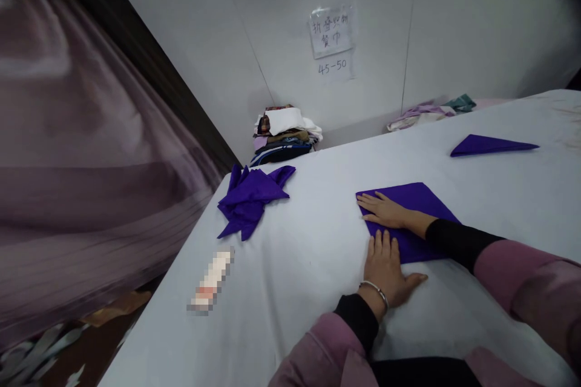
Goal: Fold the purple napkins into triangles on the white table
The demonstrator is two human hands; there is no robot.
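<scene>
A purple cloth napkin (422, 199) lies flat on the white-covered table (313, 266) in front of me, folded with straight edges. My right hand (385, 210) rests on its left part, fingers stretched toward the left corner. At the lower left edge of the cloth is my left hand (388, 266), palm down, fingertips touching the edge and thumb spread to the right. A bracelet circles the left wrist. Neither hand grips anything. The right forearm hides part of the napkin.
A purple napkin folded into a pointed figure (252, 196) lies near the table's left edge. A flat folded purple napkin (492, 145) is at the far right. Behind the table sit a stack of clothes (285, 135) and more fabric (422, 114). A blurred strip (211, 284) lies left.
</scene>
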